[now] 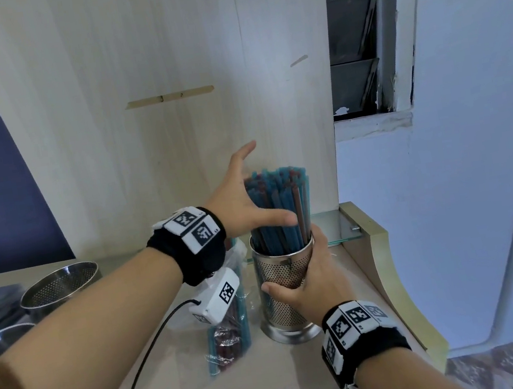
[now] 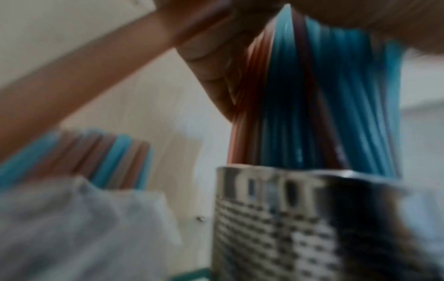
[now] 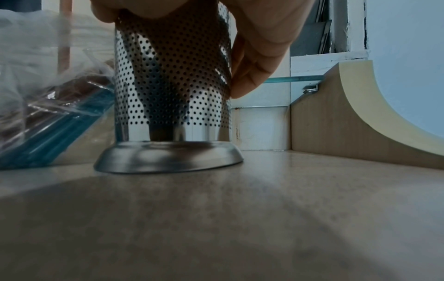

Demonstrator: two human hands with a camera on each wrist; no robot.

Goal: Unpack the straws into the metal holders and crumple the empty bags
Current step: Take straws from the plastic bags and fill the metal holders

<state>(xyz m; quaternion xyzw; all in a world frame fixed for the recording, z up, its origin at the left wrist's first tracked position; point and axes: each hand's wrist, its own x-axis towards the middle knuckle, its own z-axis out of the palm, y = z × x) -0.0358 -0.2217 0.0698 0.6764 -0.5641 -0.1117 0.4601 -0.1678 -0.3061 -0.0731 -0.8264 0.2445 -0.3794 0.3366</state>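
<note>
The right hand (image 1: 310,280) wraps its grip round the straw-packed holder (image 1: 287,292); the left hand (image 1: 242,196) is spread open, thumb across the straws (image 1: 278,207). A sideways nudge could tip the top-heavy holder onto the bag (image 1: 231,329) lying just left on the worktop (image 1: 356,378).

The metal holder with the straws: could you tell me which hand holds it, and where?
The right hand grips the perforated metal holder around its upper wall, near the rim. The left hand is spread open against the straws, gripping nothing.

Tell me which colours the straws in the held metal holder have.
Mostly blue, with some reddish-brown, in the straws; the head view shows them best.
</note>
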